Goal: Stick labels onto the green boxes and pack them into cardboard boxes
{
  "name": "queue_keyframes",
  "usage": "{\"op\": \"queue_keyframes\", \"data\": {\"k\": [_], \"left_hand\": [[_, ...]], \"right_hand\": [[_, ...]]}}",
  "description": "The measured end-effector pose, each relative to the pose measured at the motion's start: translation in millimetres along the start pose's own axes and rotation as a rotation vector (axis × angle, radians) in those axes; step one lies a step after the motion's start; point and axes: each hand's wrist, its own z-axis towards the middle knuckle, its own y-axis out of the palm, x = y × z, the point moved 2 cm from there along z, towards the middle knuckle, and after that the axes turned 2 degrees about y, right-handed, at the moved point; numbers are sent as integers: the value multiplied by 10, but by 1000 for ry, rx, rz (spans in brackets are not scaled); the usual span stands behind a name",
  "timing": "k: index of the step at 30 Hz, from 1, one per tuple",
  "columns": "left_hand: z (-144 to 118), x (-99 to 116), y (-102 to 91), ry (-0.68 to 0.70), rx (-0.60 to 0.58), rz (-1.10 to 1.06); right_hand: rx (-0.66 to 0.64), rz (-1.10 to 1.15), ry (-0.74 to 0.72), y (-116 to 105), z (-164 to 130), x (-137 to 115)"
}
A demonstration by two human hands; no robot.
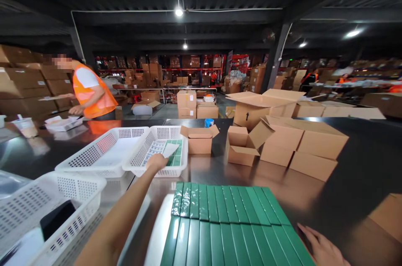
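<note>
My left hand (156, 161) reaches into a white perforated plastic basket (181, 171), its fingers closed on a white slip of paper (171, 148). Beneath the slip in that basket lie green sheets marked in squares (176, 158) and printed white label sheets (153, 151). In front of me, rows of slim glossy green boxes (229, 236) stand packed side by side; the far left ones show shiny wrap. Beside their right edge is my right hand (323, 247), fingers stretched out and partly cut off by the frame. Whether it touches the boxes I cannot tell.
More white baskets (100, 170) stand left, the nearest holding a black phone-like object (58, 219). Open cartons (200, 144) and stacked closed cartons (301, 144) stand behind the green boxes. A blue tape roll (209, 122) lies beyond. A person in an orange vest (94, 90) works at left.
</note>
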Motion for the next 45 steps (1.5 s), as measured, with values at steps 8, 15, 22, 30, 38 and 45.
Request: {"op": "queue_keyframes", "data": {"k": [8, 15, 22, 30, 38, 45], "left_hand": [[11, -18, 17, 5, -13, 21], [-2, -16, 22, -10, -13, 21], [-8, -21, 24, -5, -19, 21], [26, -33, 35, -4, -32, 32], [40, -44, 41, -10, -32, 37], [36, -41, 34, 0, -34, 43]], "right_hand": [[-19, -38, 8, -42, -12, -28], [0, -25, 9, 16, 2, 10], [-36, -40, -15, 30, 21, 46], [-18, -46, -29, 66, 15, 79], [-40, -70, -26, 54, 8, 92], [-95, -55, -48, 61, 45, 161]]}}
